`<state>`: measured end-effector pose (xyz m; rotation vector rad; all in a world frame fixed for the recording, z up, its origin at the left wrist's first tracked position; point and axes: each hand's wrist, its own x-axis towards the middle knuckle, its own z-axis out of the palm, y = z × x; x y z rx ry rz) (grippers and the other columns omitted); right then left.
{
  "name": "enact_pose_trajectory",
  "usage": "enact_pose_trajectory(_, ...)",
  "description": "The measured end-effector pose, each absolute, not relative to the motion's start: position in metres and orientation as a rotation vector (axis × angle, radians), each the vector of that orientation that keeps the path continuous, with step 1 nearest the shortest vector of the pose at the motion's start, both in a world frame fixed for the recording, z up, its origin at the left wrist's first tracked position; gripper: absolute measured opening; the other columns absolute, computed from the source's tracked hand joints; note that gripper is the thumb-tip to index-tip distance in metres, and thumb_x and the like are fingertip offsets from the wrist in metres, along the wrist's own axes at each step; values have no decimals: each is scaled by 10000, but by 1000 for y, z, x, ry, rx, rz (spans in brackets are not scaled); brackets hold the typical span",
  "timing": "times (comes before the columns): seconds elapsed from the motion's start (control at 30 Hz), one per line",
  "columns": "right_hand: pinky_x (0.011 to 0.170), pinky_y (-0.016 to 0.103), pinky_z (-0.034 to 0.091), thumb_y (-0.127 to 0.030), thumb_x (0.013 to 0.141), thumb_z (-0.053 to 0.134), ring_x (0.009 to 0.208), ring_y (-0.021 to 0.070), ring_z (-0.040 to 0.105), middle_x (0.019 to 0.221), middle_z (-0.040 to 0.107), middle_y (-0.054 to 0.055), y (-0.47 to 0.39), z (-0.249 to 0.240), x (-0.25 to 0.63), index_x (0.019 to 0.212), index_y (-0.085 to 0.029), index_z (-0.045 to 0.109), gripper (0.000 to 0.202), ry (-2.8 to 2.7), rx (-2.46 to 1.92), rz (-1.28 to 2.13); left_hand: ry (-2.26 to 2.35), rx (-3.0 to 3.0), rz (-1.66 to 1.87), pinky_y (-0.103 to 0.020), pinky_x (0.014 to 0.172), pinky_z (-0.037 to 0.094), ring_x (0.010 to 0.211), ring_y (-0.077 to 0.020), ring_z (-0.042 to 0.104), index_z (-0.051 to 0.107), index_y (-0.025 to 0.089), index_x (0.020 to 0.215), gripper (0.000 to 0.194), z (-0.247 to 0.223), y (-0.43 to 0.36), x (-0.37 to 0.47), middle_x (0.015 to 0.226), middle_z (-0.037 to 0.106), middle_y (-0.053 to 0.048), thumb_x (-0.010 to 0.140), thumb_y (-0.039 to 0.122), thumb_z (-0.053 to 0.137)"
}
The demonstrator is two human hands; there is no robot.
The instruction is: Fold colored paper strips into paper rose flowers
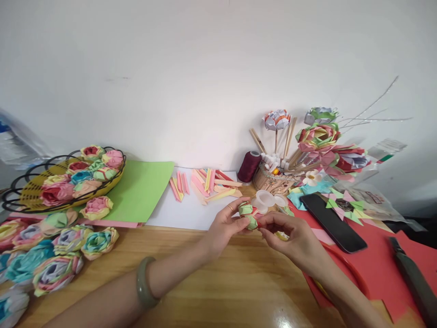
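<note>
A small folded paper flower (251, 222), green with red parts, is held above the wooden table between both hands. My left hand (227, 223) grips it from the left with thumb and fingers; a ring and a bracelet show on that side. From the right, the fingertips of my right hand (290, 232) pinch its red edge. Just behind the flower stand small clear round containers (265, 198). Folded paper strips (211, 182) in pink, yellow and orange lie on a white sheet (177, 214) beyond the hands.
At left, a yellow basket (29, 193) holds several paper flowers, with more flowers (58, 273) before it. Green paper (143, 182) lies beside it. At right are a thread spool (249, 166), a pot (273, 180) of flowers, a phone (332, 222), red paper (372, 269) and a dark-handled tool (413, 278).
</note>
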<state>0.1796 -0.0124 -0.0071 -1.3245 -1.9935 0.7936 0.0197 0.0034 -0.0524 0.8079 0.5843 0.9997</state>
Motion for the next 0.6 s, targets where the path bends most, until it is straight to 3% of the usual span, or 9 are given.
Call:
enact_pose_trajectory(0.3, 556, 255, 452, -209, 780, 509, 609, 144, 568, 696, 658, 37, -17, -16, 174, 790, -167, 644, 142, -1946, -1350, 515, 625, 930, 1095, -317, 899, 396, 996, -169, 545, 469, 222, 1167, 473, -52, 3, 21, 1038, 595, -41, 721, 211, 627)
enact_pose_trajectory(0.4, 591, 255, 454, -270, 796, 528, 673, 151, 574, 762, 662, 41, -16, -15, 174, 821, -181, 657, 159, -1891, -1311, 714, 593, 924, 1127, -337, 924, 390, 1018, -181, 551, 463, 222, 1168, 467, -53, 4, 21, 1048, 598, -43, 727, 208, 618)
enact_pose_trajectory(0.6, 553, 217, 441, -373, 796, 538, 610, 113, 536, 756, 637, 31, -11, -11, 181, 824, -180, 672, 237, -1761, -1311, 1168, 566, 936, 1116, -334, 917, 398, 1027, -184, 553, 465, 219, 1172, 469, -53, 4, 21, 1019, 619, -48, 728, 207, 616)
